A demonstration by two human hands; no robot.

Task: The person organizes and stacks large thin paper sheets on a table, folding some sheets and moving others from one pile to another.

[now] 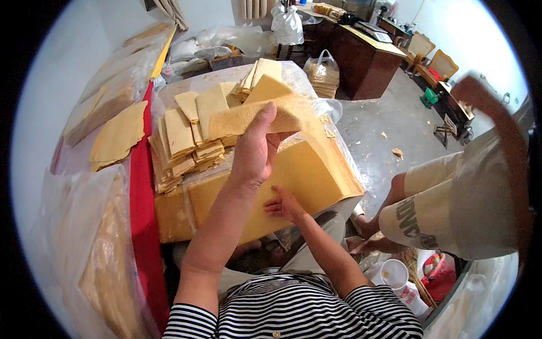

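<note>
My left hand [257, 148] is raised over the table, its thumb pressed on a folded yellow sheet [241, 120] that looks like tofu skin. The sheet's right part is blurred. Below it lies a stack of large, smooth yellow sheets [311, 169] at the table's near side. Over these my right hand [284, 205] is held with the fingers partly spread and nothing in them; whether it touches the top sheet I cannot tell. Beyond the left hand sit several piles of folded sheets [180, 133], and more folded sheets [266, 72] lie at the far end.
A red strip [146, 203] runs along the left, beside plastic-covered sheet stacks [106, 106]. Another person in light shorts [427, 207] stands close on the right. A plastic bag of sheets [322, 76] rests on the floor near a brown desk [364, 59]. A white bucket [394, 273] is at lower right.
</note>
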